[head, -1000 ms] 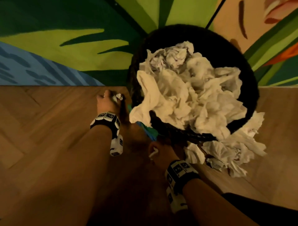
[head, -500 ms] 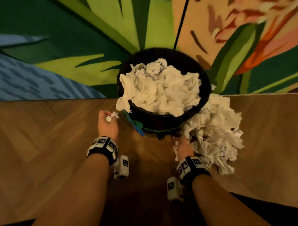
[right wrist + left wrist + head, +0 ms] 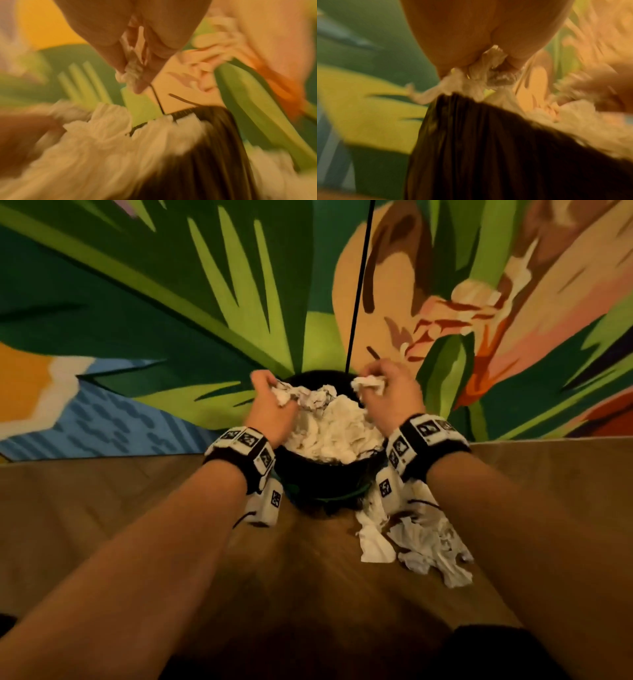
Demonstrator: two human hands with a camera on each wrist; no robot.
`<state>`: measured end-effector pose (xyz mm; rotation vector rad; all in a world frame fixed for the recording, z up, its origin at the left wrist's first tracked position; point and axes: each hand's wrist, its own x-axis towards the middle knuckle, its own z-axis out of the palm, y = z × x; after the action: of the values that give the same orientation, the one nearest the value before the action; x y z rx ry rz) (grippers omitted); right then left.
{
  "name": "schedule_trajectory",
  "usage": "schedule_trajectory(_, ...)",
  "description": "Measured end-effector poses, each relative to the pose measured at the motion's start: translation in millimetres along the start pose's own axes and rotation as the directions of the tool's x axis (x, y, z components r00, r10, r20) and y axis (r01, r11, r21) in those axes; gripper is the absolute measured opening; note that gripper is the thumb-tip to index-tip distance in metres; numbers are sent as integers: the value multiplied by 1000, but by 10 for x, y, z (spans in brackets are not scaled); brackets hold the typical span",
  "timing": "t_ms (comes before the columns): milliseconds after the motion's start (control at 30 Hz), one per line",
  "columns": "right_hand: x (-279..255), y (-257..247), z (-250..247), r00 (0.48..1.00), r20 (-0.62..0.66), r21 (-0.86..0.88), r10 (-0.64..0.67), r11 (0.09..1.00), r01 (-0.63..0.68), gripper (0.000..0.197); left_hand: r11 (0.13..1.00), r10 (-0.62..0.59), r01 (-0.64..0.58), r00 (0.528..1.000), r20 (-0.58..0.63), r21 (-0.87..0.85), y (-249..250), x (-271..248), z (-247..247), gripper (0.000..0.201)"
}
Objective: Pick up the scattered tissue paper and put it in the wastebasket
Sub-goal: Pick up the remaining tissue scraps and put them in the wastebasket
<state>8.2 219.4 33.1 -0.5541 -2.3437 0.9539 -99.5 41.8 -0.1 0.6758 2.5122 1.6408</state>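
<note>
A black wastebasket [image 3: 318, 481] stands on the wooden floor against the painted wall, heaped with crumpled white tissue [image 3: 334, 428]. My left hand [image 3: 270, 402] is over its left rim and grips a wad of tissue [image 3: 284, 395]. My right hand [image 3: 387, 392] is over the right rim with its fingers curled round another wad [image 3: 368, 385]. In the left wrist view the tissue [image 3: 489, 65] shows between the fingers above the basket's dark side [image 3: 488, 148]. The blurred right wrist view shows tissue [image 3: 133, 67] pinched in the hand above the full basket [image 3: 205, 155].
A pile of loose tissue [image 3: 421, 539] lies on the floor at the basket's right foot, under my right wrist. A mural of green leaves and flowers [image 3: 171, 320] covers the wall behind. A thin black cord [image 3: 358, 285] runs down the wall to the basket.
Both hands rose from the floor beside the basket to above its rim, each carrying a wad of tissue. The head view pulled back and tilted up.
</note>
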Motion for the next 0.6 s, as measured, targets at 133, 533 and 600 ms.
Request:
schedule_trajectory(133,159,-60,5,949,310,-218,-52,968,124,61,959,10,-68,979,205,275,237,210,-75,38)
schedule_trajectory(533,-237,259,241,882,441,-515,166,852,97,53,729,-182,-54,946,269,682,-103,159,-182,31)
schedule_trajectory(600,-203,214,267,900,411,-448,146,892,60,43,734,-151,-52,960,237,677,-79,171,-202,22)
